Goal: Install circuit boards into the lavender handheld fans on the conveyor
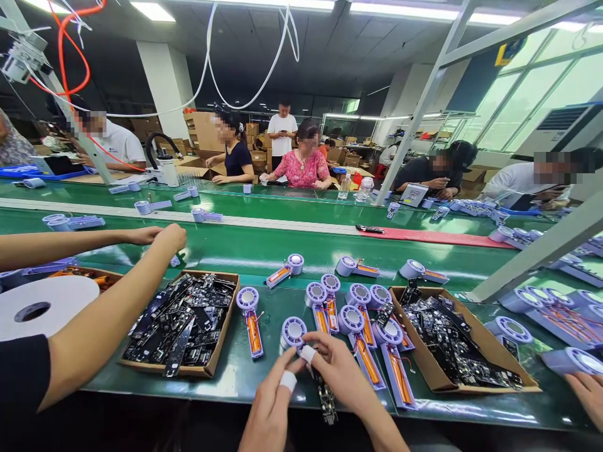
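In front of me a lavender handheld fan (293,330) with a round head lies between my hands. My left hand (273,398) has its fingers closed at the lower edge of the fan's head, white tape around one finger. My right hand (339,367), also taped on a finger, pinches at the same spot, its fingertips meeting those of the left. Below the right palm sticks out a black circuit board (326,402); its upper end is hidden by the fingers. Beside my hands lie several open fans (365,361) with orange cells in their handles.
Cardboard boxes of black circuit boards stand left (233,314) and right (490,370). A co-worker's arms (108,314) reach across from the left, near a white tape roll (51,301). Another hand (586,392) is at the right edge. Beyond runs a green conveyor (264,242) with fans.
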A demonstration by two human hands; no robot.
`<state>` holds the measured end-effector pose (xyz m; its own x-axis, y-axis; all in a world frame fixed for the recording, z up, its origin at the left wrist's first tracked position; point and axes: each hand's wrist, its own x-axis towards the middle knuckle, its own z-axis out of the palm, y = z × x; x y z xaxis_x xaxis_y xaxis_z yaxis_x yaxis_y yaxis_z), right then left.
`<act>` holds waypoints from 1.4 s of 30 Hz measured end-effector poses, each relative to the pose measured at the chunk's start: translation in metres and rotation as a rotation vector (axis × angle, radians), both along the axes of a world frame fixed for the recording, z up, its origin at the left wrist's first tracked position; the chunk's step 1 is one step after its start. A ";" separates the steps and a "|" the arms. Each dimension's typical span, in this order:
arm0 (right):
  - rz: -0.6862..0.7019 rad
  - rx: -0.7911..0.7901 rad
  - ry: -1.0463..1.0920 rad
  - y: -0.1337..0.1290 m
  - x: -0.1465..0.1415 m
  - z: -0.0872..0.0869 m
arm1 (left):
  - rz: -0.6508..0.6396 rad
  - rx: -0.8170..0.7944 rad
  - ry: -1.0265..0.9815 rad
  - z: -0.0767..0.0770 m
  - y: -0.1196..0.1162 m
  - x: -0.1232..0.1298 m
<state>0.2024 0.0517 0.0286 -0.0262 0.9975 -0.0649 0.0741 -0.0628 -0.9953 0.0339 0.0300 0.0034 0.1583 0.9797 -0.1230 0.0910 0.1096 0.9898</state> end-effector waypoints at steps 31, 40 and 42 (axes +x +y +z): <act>0.038 -0.053 0.300 -0.017 -0.013 0.021 | 0.033 -0.266 -0.322 0.004 0.010 0.015; -0.011 -0.096 0.375 -0.023 -0.021 0.017 | -0.079 -0.202 -0.430 0.004 0.013 0.012; -0.010 -0.117 0.383 -0.024 -0.020 0.015 | -0.064 -0.174 -0.409 0.010 0.014 0.012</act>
<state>0.1827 0.0276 0.0434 -0.0606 0.9843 -0.1658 -0.3017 -0.1764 -0.9369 0.0460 0.0444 0.0133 0.2880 0.9365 -0.2001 -0.2923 0.2850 0.9129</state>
